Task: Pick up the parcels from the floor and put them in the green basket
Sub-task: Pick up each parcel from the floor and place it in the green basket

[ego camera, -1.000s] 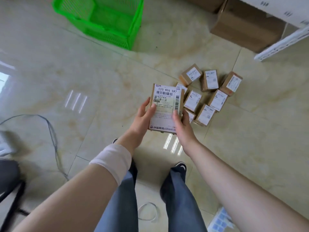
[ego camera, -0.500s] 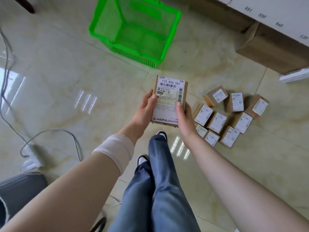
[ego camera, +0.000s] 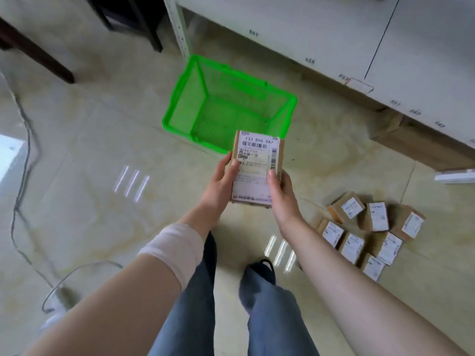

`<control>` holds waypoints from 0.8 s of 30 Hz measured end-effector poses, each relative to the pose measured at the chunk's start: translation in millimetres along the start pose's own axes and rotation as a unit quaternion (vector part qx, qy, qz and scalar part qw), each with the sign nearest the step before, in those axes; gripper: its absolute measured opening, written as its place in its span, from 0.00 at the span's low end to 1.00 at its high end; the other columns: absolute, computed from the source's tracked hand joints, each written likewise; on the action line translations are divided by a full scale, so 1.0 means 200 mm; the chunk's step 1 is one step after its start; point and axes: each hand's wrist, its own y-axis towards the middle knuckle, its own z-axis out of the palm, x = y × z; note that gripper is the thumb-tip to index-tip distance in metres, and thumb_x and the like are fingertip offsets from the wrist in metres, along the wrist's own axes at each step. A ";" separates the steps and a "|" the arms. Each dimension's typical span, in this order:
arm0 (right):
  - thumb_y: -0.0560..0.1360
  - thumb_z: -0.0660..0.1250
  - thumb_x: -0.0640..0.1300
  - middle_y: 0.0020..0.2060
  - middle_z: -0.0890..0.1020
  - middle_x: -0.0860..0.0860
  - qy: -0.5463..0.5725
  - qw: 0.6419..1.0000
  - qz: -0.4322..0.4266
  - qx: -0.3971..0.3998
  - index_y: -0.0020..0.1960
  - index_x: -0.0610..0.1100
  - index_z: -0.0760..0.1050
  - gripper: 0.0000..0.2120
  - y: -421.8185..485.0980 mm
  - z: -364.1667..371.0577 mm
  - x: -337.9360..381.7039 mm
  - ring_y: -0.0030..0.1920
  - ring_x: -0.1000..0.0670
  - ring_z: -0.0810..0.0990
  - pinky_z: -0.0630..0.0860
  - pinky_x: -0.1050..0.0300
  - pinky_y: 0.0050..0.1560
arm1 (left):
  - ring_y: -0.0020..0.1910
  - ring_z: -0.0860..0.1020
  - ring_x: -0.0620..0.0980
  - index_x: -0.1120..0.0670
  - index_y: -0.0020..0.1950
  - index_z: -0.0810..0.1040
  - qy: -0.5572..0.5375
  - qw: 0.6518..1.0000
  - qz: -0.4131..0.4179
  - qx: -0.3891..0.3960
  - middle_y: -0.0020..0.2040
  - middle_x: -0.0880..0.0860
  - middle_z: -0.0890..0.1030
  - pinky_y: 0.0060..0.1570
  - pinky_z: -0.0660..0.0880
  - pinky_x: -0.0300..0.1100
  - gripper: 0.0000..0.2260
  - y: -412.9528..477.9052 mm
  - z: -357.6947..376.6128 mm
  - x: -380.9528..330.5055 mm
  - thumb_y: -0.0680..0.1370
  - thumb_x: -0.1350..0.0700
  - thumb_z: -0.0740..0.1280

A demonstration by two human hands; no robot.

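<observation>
Carry step: left hand [ego camera: 218, 185] & right hand [ego camera: 281, 191] both grip parcel [ego camera: 255, 167], approx at basket [ego camera: 180, 104] front rim. Next: reach fwd, drop inside.

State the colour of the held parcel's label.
The label is white with black print; head view.

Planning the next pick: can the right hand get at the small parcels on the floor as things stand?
Probably not yet. The right hand grips the labelled parcel together with the left hand. The small parcels lie uncovered to its right, so once freed the way looks open.
</observation>
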 end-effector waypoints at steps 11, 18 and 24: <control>0.79 0.57 0.49 0.56 0.77 0.48 0.091 0.995 0.022 -0.035 0.67 0.42 0.65 0.19 0.47 0.29 0.27 0.48 0.57 0.78 0.73 0.77 0.39 | 0.54 0.76 0.46 0.55 0.74 0.60 0.023 0.997 -0.046 0.049 0.63 0.55 0.75 0.44 0.76 0.28 0.22 0.56 -0.14 -0.36 0.80 0.54 0.56; 0.78 0.58 0.51 0.58 0.79 0.48 0.104 0.993 0.032 -0.045 0.66 0.46 0.67 0.18 0.88 0.30 0.32 0.51 0.54 0.80 0.76 0.65 0.49 | 0.54 0.77 0.50 0.50 0.73 0.61 0.042 0.993 -0.088 0.062 0.62 0.55 0.76 0.44 0.78 0.35 0.22 0.99 -0.09 -0.43 0.79 0.51 0.58; 0.76 0.60 0.57 0.56 0.80 0.50 0.099 0.992 0.055 -0.058 0.66 0.49 0.68 0.22 1.08 0.34 0.34 0.55 0.49 0.81 0.77 0.50 0.56 | 0.48 0.77 0.44 0.51 0.74 0.59 0.053 0.988 -0.111 0.093 0.59 0.54 0.75 0.36 0.77 0.26 0.23 1.22 -0.06 -0.47 0.80 0.53 0.57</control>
